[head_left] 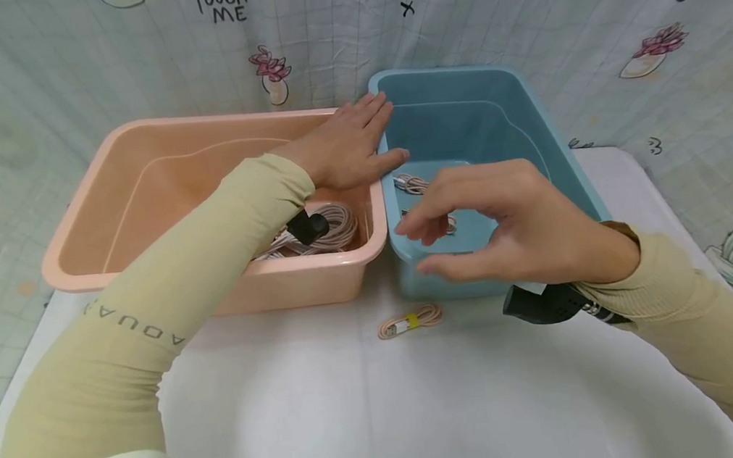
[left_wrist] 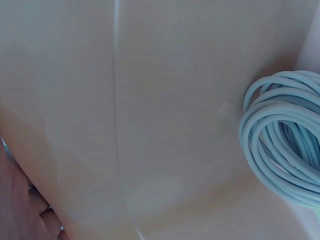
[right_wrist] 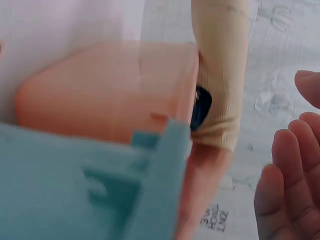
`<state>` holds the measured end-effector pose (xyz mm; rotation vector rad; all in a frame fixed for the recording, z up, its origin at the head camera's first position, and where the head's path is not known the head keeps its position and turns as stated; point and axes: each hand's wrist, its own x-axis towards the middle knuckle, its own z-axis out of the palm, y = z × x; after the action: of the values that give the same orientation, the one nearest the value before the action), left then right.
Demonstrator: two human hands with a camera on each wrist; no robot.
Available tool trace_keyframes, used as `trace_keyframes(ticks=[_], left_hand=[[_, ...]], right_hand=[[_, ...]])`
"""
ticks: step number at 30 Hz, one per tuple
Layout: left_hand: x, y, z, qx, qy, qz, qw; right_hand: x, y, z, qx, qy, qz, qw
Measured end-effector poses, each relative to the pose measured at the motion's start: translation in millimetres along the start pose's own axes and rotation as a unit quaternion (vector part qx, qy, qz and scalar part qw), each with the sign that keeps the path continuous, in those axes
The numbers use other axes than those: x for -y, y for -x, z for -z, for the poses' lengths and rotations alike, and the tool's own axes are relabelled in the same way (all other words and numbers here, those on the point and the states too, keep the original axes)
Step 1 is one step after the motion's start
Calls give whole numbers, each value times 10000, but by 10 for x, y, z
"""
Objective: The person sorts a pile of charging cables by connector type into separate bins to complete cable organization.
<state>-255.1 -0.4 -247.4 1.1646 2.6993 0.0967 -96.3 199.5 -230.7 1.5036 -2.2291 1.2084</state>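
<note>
My left hand (head_left: 349, 143) lies with straight fingers across the adjoining rims of a peach bin (head_left: 219, 269) and a blue bin (head_left: 451, 70). Over the front of the blue bin hovers my right hand (head_left: 509, 216), its thumb and fingers apart and nothing between them. In the blue bin lie a bundled cable (head_left: 411, 183) and part of another cable (head_left: 451, 224), mostly hidden by the right hand. Coiled cables (head_left: 342, 224) fill the front right corner of the peach bin; the left wrist view shows a thick coil (left_wrist: 280, 145) there.
On the white table (head_left: 368, 396), just before the bins, lies a bundled beige cable (head_left: 409, 321) with a yellow tie. A printed cloth (head_left: 336, 35) hangs behind the bins. Wrist cameras (head_left: 307, 227) sit on both forearms.
</note>
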Motion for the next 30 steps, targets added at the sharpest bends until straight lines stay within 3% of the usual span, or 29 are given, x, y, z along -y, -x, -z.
trace_keyframes(ticks=[12,15,19,30], left_hand=[[-9,-7,0,-28,-22,12,10000],[-15,-5,-2,-34,-24,13,10000],[-20,-8,-6,-33,-39,23,10000],[-17,-7,-7,25,-50,70,10000]], right_hand=[[65,176,-335,73,-209,402,9989],[65,224,-394,112,-219,256,9994],[69,315,-472,307,-61,-25,9995],[-10,539,-751,736,536,304,9954]])
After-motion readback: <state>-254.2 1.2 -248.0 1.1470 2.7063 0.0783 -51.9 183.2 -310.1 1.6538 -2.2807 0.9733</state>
